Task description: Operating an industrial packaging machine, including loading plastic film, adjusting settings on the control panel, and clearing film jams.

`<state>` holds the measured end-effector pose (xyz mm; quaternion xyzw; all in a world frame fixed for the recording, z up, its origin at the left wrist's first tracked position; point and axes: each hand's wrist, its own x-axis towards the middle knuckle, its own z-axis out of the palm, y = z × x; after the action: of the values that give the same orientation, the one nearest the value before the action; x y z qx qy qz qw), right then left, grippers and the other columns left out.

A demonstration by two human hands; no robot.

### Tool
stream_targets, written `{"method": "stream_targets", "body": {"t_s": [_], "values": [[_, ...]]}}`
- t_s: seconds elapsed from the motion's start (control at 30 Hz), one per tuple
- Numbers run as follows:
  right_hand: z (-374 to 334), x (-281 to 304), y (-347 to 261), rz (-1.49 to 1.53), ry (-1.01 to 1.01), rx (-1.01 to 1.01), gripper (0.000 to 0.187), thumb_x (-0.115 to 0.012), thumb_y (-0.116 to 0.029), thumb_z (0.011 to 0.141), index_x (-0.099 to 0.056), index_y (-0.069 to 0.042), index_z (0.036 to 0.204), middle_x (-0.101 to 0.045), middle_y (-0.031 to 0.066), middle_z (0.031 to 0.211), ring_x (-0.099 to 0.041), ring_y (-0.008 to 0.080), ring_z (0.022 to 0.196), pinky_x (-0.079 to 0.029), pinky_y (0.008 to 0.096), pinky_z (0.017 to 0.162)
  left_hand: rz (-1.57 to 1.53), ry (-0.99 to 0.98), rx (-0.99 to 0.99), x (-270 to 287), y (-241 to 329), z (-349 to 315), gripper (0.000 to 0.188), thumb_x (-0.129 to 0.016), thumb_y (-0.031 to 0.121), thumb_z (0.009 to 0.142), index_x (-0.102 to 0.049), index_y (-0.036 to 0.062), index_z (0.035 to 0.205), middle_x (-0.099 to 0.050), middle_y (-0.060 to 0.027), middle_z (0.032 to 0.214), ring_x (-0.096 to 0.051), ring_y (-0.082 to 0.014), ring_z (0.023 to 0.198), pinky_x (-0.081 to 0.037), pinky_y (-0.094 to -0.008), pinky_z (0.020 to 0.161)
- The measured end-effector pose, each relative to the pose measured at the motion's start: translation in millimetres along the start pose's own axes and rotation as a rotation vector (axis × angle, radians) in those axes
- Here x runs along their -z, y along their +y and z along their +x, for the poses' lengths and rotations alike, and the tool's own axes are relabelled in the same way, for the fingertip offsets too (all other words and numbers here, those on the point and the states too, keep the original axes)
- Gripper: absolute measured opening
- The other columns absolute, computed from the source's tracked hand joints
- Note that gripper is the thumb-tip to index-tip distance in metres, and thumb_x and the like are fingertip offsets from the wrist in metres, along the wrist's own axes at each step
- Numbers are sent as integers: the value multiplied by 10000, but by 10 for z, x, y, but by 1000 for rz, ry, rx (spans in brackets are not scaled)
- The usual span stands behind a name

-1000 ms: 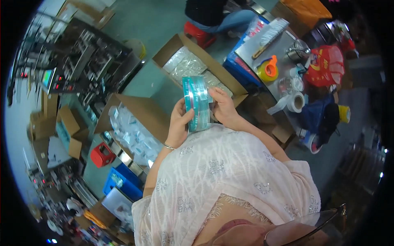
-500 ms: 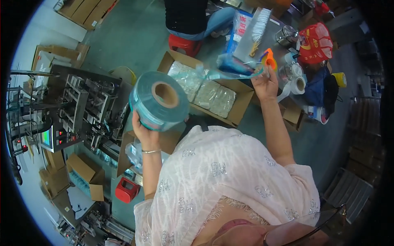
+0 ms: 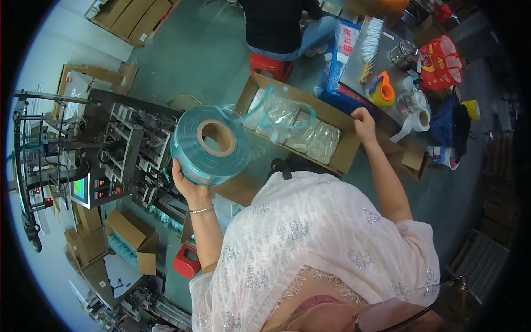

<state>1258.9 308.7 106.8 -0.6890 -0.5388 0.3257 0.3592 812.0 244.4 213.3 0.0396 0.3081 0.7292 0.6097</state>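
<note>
A large roll of clear teal-tinted film (image 3: 191, 146) with a brown cardboard core rests on my left hand (image 3: 188, 182), which grips its lower side. From the roll a loose, see-through strip of film (image 3: 293, 126) trails right and curls over an open cardboard box (image 3: 345, 152). Plastic-wrapped pale packs (image 3: 315, 143) fill much of that box. My right hand (image 3: 363, 126) hovers by the box's right end, its fingers curled together. Whether anything small is pinched there cannot be made out; the strip's visible curl lies apart from it.
A machine with a lit screen (image 3: 81, 188) stands left. At the right, a table carries a brush (image 3: 371, 41), an orange tape dispenser (image 3: 385, 88), jars and a white roll (image 3: 420, 119). Ahead, a person (image 3: 276, 27) sits on a red stool (image 3: 270, 67).
The film strip, stretched toward my right hand before, now curls loosely over the box. My right hand has come down, away from the orange dispenser. The view has shifted; the roll stays in my left hand.
</note>
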Motion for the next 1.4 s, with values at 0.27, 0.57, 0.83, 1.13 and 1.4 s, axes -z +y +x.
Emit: {"method": "stream_targets", "body": {"t_s": [0.27, 0.57, 0.83, 1.13, 1.4], "values": [[-98, -1034, -1485, 200, -344, 520, 452, -619, -134, 672, -454, -25, 1078, -511, 131, 1052, -486, 253, 1007, -372, 339, 861, 206, -134, 41, -60, 201, -204, 433, -488, 219, 797, -424, -34, 1142, -500, -157, 1128, -500, -273, 1016, -378, -385, 899], [-340, -1411, -1891, 359, -780, 441, 882, -612, -45, 612, -102, -82, 1331, -352, 187, 1254, -449, 254, 1070, -343, 354, 909, 543, -181, 96, -297, 370, -474, 655, -617, 219, 611, -388, -74, 1150, -528, -157, 1062, -542, -252, 947, -406, -325, 860], [-150, -1366, -1352, 275, -861, 390, 693, -563, -68, 700, -223, -83, 1304, -592, 117, 852, -558, 161, 748, -449, 305, 713, 613, -295, 135, -297, 481, -527, 733, -649, 247, 555, -378, -112, 1134, -540, -166, 1029, -557, -239, 916, -420, -303, 832], [-712, -1597, -2066, 137, -823, 158, 662, -605, -97, 693, -285, -95, 1273, -494, 169, 1103, -516, 241, 964, -386, 328, 859, 605, -245, 50, -132, 565, -606, 733, -643, 263, 567, -373, -96, 1147, -518, -146, 1056, -533, -216, 941, -405, -285, 828], [399, -2141, -1936, 533, -1276, 159, 387, -446, -83, 727, -473, -51, 1112, -554, 7, 842, -512, 100, 770, -407, 225, 688, 574, -172, -1, 432, 1058, -1088, 738, -643, 270, 504, -427, -90, 1111, -543, -130, 1010, -532, -210, 921, -397, -277, 818]]}}
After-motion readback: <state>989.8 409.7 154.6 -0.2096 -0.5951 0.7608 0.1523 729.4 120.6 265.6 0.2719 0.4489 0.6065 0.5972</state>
